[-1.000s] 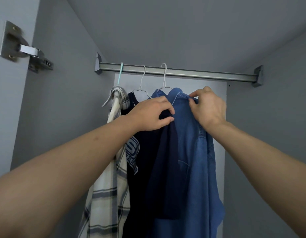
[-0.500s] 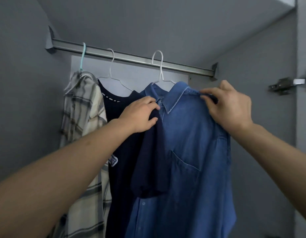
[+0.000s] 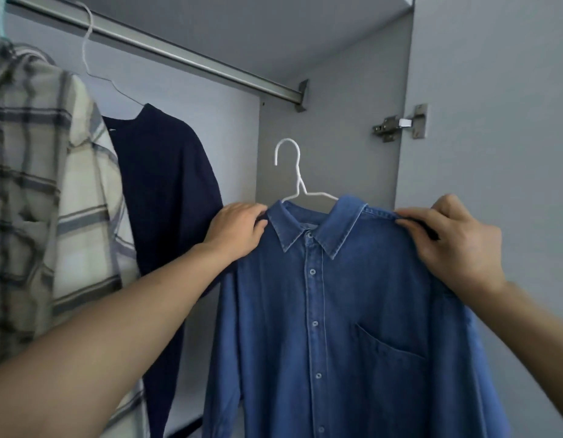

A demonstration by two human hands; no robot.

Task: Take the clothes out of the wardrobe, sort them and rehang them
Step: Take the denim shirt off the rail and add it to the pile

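plaid shirt (image 3: 36, 184) and navy top (image 3: 166, 184) hang on the rail (image 3: 191, 60) at left. left hand (image 3: 234, 227) grips the denim shirt (image 3: 337, 327) at one shoulder, right hand (image 3: 454, 238) pinches the other. the shirt sits on a white hanger (image 3: 297, 181), off the rail, before the wardrobe's right side near the hinge (image 3: 400, 124).

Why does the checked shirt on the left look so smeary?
Head view: the checked shirt sits at the wide-angle edge, blurred and stretched; the denim shirt in the centre is sharp, buttons clear. Light is soft and dim, without glare.
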